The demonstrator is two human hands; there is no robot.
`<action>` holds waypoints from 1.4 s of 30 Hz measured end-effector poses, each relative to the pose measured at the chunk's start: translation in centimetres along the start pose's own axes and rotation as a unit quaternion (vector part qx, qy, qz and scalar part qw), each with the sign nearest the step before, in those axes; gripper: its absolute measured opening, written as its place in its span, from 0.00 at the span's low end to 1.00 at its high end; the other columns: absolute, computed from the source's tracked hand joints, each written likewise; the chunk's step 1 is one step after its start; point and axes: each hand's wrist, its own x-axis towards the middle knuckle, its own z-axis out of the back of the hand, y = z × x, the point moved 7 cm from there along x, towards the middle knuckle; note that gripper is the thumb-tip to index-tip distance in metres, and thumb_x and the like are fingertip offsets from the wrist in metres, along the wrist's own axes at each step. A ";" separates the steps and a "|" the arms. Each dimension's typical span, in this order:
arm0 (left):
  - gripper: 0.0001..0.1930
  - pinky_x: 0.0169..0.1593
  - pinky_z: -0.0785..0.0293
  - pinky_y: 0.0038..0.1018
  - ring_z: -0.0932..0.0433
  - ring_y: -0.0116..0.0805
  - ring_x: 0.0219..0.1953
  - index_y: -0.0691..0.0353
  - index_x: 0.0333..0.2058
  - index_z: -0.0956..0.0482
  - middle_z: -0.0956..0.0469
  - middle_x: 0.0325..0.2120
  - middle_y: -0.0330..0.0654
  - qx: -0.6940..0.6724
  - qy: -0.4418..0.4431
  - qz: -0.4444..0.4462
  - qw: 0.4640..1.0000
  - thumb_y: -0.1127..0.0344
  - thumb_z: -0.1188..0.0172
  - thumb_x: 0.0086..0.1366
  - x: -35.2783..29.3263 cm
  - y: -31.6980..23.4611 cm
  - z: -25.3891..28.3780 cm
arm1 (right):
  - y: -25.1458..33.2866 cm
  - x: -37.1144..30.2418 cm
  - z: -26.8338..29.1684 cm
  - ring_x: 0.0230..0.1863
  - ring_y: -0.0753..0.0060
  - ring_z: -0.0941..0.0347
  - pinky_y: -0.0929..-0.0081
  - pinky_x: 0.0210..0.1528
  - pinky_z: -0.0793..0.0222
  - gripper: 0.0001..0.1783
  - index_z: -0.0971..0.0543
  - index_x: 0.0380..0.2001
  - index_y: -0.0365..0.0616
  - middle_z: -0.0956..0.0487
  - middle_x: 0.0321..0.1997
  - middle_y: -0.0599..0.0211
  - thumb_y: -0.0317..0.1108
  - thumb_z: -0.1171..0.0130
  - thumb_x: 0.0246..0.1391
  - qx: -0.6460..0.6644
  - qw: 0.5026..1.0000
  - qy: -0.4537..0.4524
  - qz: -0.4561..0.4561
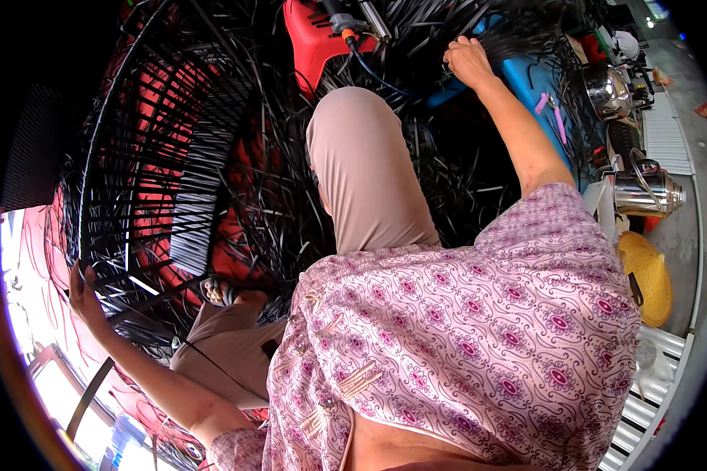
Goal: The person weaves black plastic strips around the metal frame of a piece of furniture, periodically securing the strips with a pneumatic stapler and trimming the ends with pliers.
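A black frame (94,149) with partly woven black strips curves along the left side. My left hand (89,302) is at its lower rim, thumb and fingers closed on the edge. At the far right, my right arm stretches out to a heap of loose black strips (518,35). My right hand (470,63) is curled there with its fingers bent down on strips; the fingertips are partly hidden. Beyond my raised knee, a dark tool with an orange fitting and a hose (349,35) lies on a red plastic stool (310,47).
Pink-handled cutters (556,118) lie on a blue plastic surface (526,78) under my right arm. To the right are a metal kettle (607,90), a steel pot with a handle (646,195) and a yellow woven hat (648,279). Loose strips cover the red ground (247,177).
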 end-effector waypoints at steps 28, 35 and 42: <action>0.19 0.40 0.28 0.21 0.23 0.23 0.34 0.62 0.54 0.22 0.18 0.32 0.40 -0.003 0.041 0.007 0.999 0.66 0.40 0.65 0.7 0.3 -0.7 | -0.7 -2.2 1.0 0.42 0.55 0.20 0.58 0.40 0.29 0.12 0.15 0.31 0.46 0.16 0.37 0.57 0.26 0.44 0.43 0.068 0.967 0.223 -0.105; 0.18 0.33 0.35 0.20 0.32 0.21 0.28 0.59 0.51 0.19 0.25 0.26 0.33 -0.027 -0.002 -0.005 1.000 0.70 0.39 0.61 0.1 -0.3 0.1 | 6.7 3.3 14.1 0.21 0.80 0.25 0.82 0.25 0.34 0.16 0.20 0.44 0.38 0.16 0.31 0.66 0.33 0.45 0.55 0.621 0.767 0.133 -0.088; 0.19 0.38 0.29 0.20 0.26 0.21 0.31 0.59 0.46 0.17 0.20 0.28 0.33 -0.014 -0.009 0.045 0.999 0.67 0.30 0.55 -1.2 -5.5 0.1 | 26.5 8.8 37.6 0.28 0.81 0.22 0.82 0.32 0.26 0.13 0.26 0.49 0.40 0.18 0.32 0.65 0.24 0.50 0.62 0.718 0.633 -0.247 0.150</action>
